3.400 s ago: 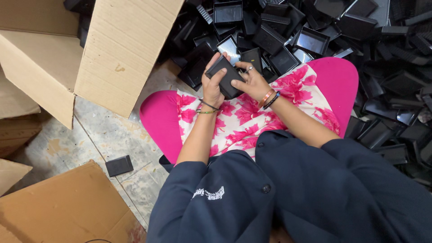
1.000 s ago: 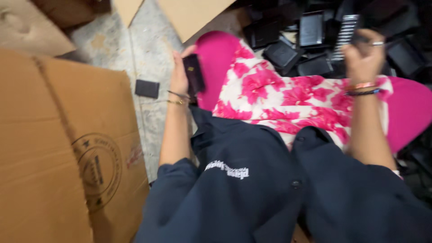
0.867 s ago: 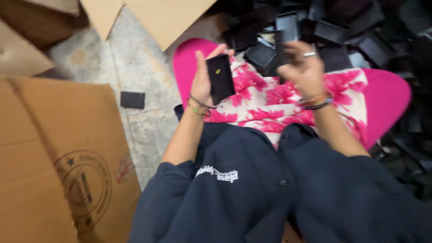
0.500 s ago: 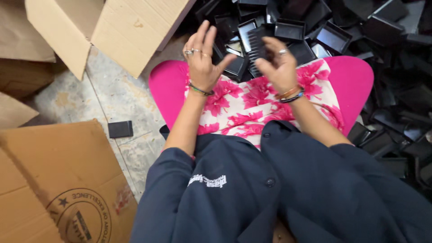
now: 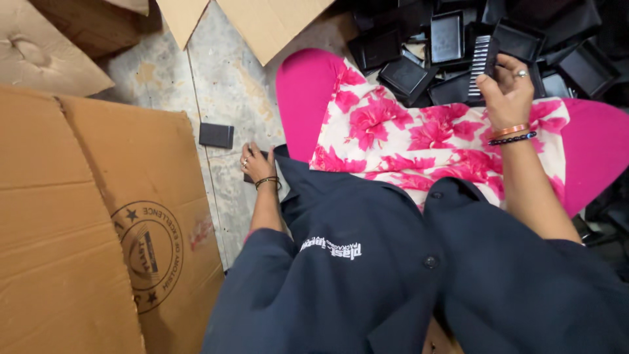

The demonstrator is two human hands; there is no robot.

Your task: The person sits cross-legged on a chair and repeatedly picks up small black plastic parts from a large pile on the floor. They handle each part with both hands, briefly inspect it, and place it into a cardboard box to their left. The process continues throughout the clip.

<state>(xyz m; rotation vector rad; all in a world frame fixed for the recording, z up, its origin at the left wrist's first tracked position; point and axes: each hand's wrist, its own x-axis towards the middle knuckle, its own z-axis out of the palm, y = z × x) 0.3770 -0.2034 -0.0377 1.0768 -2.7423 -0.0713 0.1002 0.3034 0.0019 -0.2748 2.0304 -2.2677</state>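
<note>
Rough concrete floor (image 5: pixel 223 85); L hand (image 5: pixel 257 164) pressing flat black piece (image 5: pixel 249 176), R hand (image 5: pixel 508 92) gripping ribbed black tray (image 5: pixel 480 60).

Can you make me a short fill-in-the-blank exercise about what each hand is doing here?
1. The right hand holds a ribbed black piece above the pile of black ____.
2. The left hand is down on the ____, beside the lap.
3. A small black piece lies on the floor next to a flattened ____ box.

Missing words: trays; floor; cardboard
</note>
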